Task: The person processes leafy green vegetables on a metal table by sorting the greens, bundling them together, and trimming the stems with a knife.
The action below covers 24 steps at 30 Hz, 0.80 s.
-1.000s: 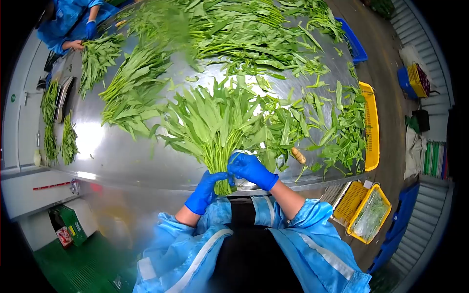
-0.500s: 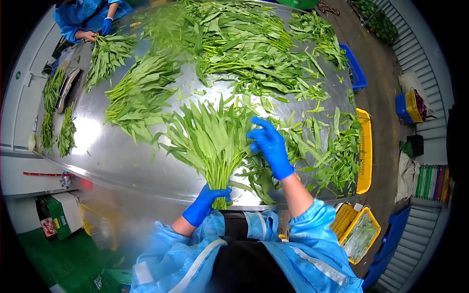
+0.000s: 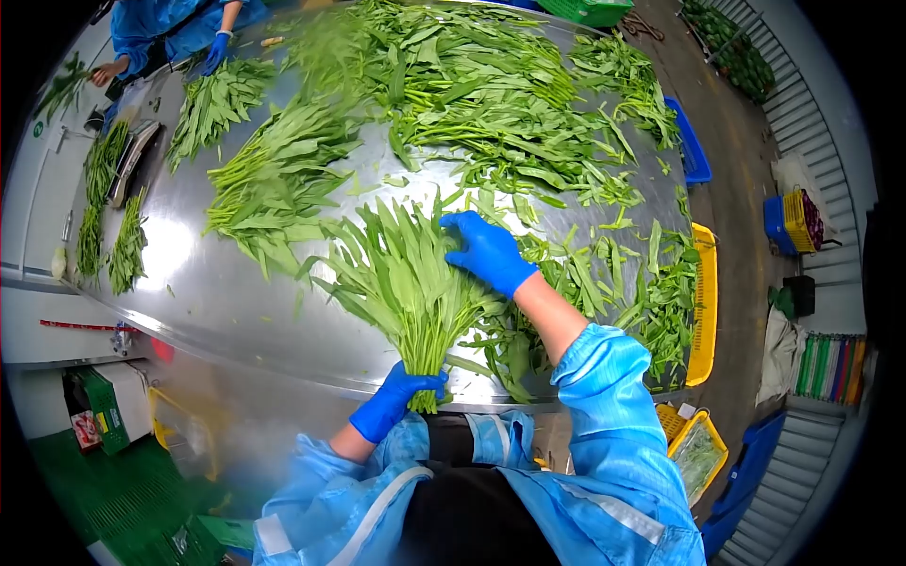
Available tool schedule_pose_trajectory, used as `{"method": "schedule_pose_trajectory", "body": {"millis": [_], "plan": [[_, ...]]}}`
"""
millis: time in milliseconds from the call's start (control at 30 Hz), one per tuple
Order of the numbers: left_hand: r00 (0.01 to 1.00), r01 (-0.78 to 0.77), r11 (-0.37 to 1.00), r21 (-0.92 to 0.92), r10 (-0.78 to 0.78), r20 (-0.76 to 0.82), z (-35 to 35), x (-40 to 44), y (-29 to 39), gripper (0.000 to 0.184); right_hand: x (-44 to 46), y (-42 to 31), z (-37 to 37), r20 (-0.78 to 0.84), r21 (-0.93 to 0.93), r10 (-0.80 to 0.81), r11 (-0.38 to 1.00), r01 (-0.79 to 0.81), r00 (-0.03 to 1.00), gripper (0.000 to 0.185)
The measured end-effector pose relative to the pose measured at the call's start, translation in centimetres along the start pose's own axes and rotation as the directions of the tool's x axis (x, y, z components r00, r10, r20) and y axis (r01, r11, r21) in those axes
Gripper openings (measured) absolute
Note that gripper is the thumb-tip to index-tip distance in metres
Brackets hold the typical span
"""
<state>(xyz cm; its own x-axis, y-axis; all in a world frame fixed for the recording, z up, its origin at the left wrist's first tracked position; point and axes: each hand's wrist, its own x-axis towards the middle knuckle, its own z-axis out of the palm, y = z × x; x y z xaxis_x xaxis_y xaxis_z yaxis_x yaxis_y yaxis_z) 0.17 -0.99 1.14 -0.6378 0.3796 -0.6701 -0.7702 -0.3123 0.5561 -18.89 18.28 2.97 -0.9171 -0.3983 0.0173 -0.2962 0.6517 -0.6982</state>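
Note:
My left hand [image 3: 400, 400], in a blue glove, is closed around the lower stems of a bunch of water spinach [image 3: 415, 283] at the table's near edge. The bunch's long narrow leaves fan out away from me. At the right side of its leaves is my right hand [image 3: 486, 253], also blue-gloved, with fingers curved and thumb apart. Its fingertips are at the outer leaves; whether they press on them I cannot tell. Loose leaves and stems [image 3: 566, 274] lie under and beyond my right wrist.
The metal table [image 3: 179, 255] bears a large heap of water spinach [image 3: 491, 104] and a separate bundle [image 3: 274, 174]. A yellow crate [image 3: 702, 307] and a blue crate [image 3: 689, 141] stand along the right edge. At the far left, a co-worker [image 3: 175, 33] holds some greens [image 3: 64, 90].
My right hand has moved left to the bunch's leaves. My left hand keeps its hold on the stems. The co-worker's bare hand has moved left, away from the table, with some greens.

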Motion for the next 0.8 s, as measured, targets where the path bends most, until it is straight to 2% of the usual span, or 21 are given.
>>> {"method": "schedule_pose_trajectory", "body": {"millis": [67, 167, 267, 367, 400, 467, 567, 667, 800], "plan": [[0.999, 0.007, 1.000, -0.016, -0.007, 0.041, -0.9, 0.6, -0.7, 0.038, 0.0, 0.1, 0.2, -0.066, 0.031, -0.042, 0.999, 0.044, 0.997, 0.038], [0.999, 0.027, 0.999, -0.016, -0.027, 0.043, -1.1, 0.7, -0.8, 0.042, 0.2, 0.4, 0.0, 0.129, 0.180, 0.084, 0.978, -0.107, 0.988, 0.035], [0.998, 0.025, 0.999, -0.027, -0.024, 0.050, -1.0, 0.6, -0.8, 0.043, 0.1, 0.8, -0.1, 0.161, 0.180, 0.107, 0.974, -0.136, 0.981, 0.030], [0.999, 0.029, 0.999, -0.039, -0.028, 0.041, -0.8, 0.4, -0.7, 0.042, -0.3, 0.9, -0.1, 0.081, 0.008, 0.045, 0.999, -0.046, 0.996, 0.022], [0.999, 0.034, 0.999, -0.042, -0.032, 0.033, -0.7, 0.4, -0.8, 0.042, -0.4, 1.0, 0.0, 0.045, -0.073, -0.019, 0.997, 0.022, 0.999, 0.019], [0.999, 0.022, 0.999, -0.039, -0.021, 0.030, -0.9, 0.5, -1.1, 0.041, -0.7, 1.6, 0.4, -0.009, -0.238, -0.155, 0.960, 0.149, 0.988, 0.014], [1.000, 0.012, 0.999, -0.044, -0.011, 0.025, -0.8, 0.4, -1.2, 0.038, -1.0, 2.7, 0.6, 0.005, -0.422, -0.223, 0.883, 0.204, 0.975, 0.011], [1.000, 0.006, 0.998, -0.058, -0.005, 0.025, -0.5, 0.4, -0.9, 0.035, -1.3, 1.9, 0.2, -0.068, -0.455, -0.123, 0.887, 0.079, 0.990, 0.011], [0.998, -0.049, 0.999, -0.023, 0.050, 0.028, 0.6, 0.4, 0.6, 0.033, -2.1, 3.7, 0.6, -0.379, -0.316, 0.063, 0.929, -0.193, 0.923, 0.011]]}}
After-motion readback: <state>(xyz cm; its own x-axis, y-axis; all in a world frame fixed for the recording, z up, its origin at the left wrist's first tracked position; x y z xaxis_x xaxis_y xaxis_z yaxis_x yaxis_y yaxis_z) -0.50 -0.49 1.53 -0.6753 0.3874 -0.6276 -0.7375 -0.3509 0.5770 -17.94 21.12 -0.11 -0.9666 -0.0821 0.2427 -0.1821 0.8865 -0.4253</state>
